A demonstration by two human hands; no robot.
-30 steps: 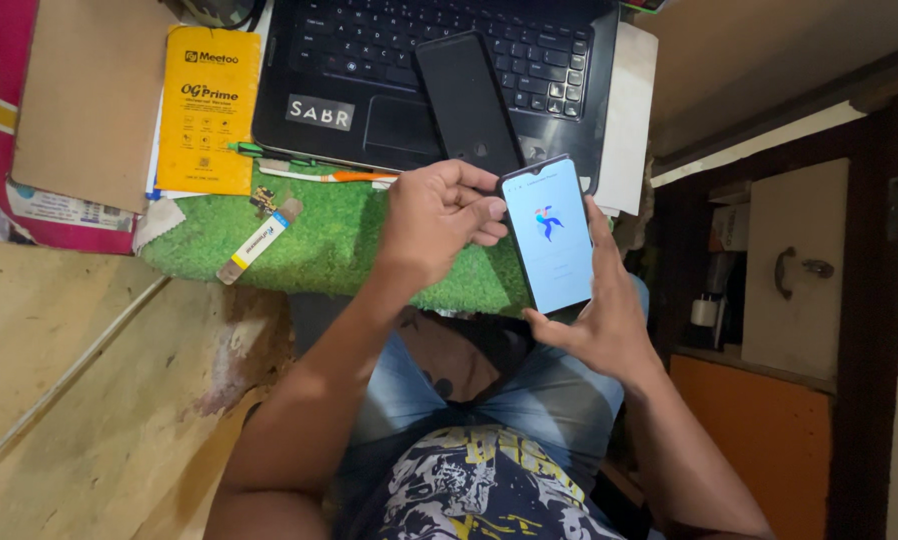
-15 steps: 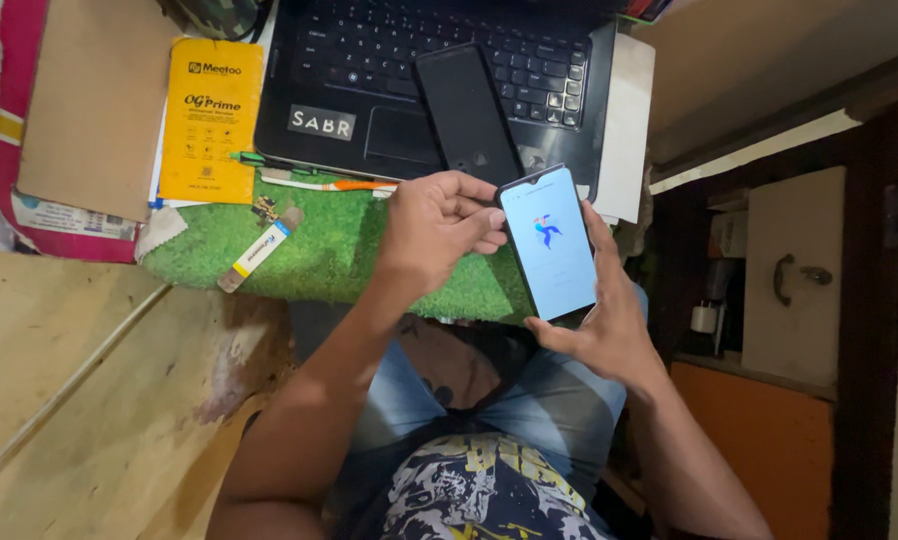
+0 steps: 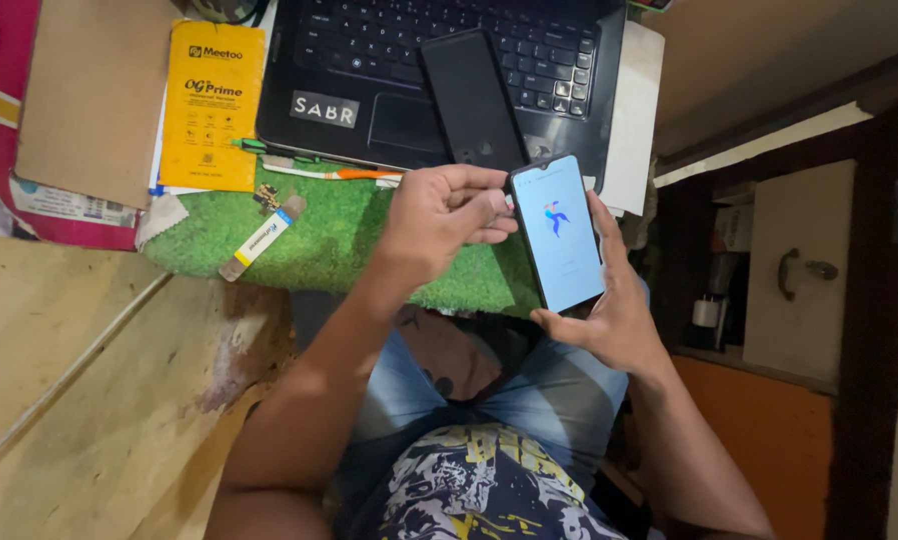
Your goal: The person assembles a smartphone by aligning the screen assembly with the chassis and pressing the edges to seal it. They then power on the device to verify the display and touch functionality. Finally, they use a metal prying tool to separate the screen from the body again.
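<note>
Green fake-grass mat [image 3: 339, 240] covers the desk edge above my lap. On it lie a small white and yellow tube [image 3: 259, 243] and an orange pen [image 3: 344, 172]. Behind the mat sits a black laptop [image 3: 369, 60] with a dark phone [image 3: 474, 100] resting face down on its palm rest. A yellow packet [image 3: 212, 105] and a brown cardboard sheet [image 3: 94, 95] lie to the left of the laptop.

My right hand [image 3: 609, 310] holds a lit phone [image 3: 559, 232] from behind, its grip wrapped around the lower edge, the pale blue screen facing me. My left hand [image 3: 439, 220] is curled, fingertips pinched narrow against the phone's left edge, touching it near the top corner. The phone hovers over the mat's right end, just in front of the laptop.
</note>
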